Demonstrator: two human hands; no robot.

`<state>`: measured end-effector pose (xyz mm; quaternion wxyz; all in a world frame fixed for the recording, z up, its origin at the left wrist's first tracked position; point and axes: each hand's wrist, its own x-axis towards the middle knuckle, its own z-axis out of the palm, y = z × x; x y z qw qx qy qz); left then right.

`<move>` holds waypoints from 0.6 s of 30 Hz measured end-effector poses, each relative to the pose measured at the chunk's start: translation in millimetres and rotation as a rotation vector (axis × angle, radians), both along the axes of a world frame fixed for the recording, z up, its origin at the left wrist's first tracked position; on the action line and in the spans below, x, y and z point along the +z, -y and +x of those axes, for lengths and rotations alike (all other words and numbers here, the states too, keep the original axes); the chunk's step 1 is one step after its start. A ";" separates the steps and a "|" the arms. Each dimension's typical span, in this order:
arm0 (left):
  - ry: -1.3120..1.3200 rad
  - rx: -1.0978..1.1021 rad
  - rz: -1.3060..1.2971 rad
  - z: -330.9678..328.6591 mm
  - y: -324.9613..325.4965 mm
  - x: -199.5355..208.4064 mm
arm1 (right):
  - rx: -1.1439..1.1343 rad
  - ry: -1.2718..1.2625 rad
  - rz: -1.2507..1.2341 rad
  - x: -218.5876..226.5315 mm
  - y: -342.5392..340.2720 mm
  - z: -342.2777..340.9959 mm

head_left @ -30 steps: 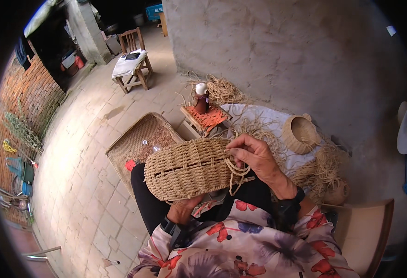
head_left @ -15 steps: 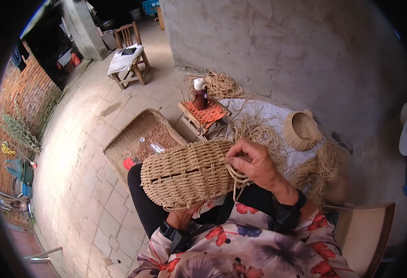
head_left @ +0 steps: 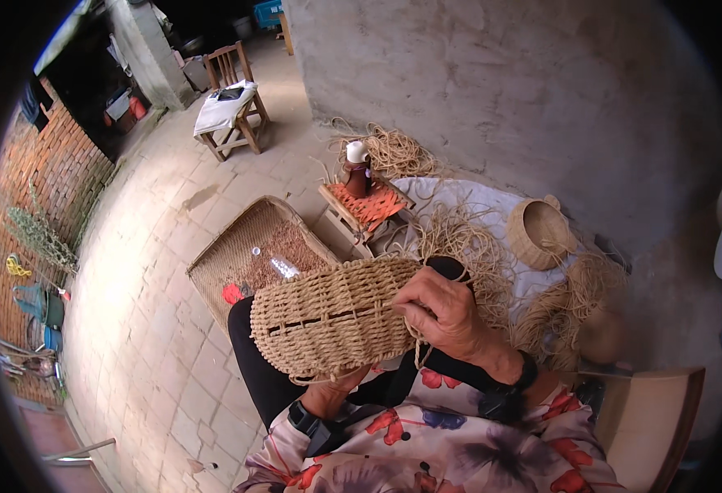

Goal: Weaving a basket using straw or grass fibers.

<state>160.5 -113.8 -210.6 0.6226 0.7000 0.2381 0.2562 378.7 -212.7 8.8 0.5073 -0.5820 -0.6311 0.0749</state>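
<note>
An oblong basket woven of straw-coloured cord [head_left: 336, 308] rests over my lap, with a dark slit running along its upper face. My left hand [head_left: 338, 393] supports it from below at the near edge; its fingers are hidden under the weave. At the basket's right end my right hand [head_left: 441, 311] is closed, thumb against curled fingers, pinching a strand of the cord. A loose cord end [head_left: 420, 353] hangs just below that hand.
Ahead lies a flat woven tray [head_left: 213, 255] holding brown bits and a clear bottle. A low stool [head_left: 369, 209] carries a brown flask [head_left: 358, 174]. To the right, cord heaps [head_left: 579, 300] and a round basket [head_left: 539, 234] lie around a white cloth. A wooden chair [head_left: 234, 107] stands farther off.
My right hand has shifted slightly down and left along the basket's end, turning more knuckles-up. The cord loops under it have drawn in, and my dark-clothed knee shows behind it.
</note>
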 end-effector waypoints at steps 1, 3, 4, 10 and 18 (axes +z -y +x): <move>0.106 -0.033 -0.087 -0.5 1.1 -0.3 | 0.000 0.040 0.018 -1.5 -0.7 -1.1; 0.163 -0.024 -0.185 0.5 2.7 -1.1 | -0.002 0.144 0.038 -0.9 -0.7 -0.4; 0.083 0.001 -0.131 1.0 3.5 -1.5 | -0.008 0.189 0.044 0.7 0.2 -0.5; 0.107 -0.055 -0.146 -9.1 4.4 6.6 | 0.029 0.327 -0.031 20.7 0.1 -2.0; 0.271 -0.109 -0.496 12.9 -2.0 19.1 | 0.083 0.155 -0.149 23.4 -15.1 -6.9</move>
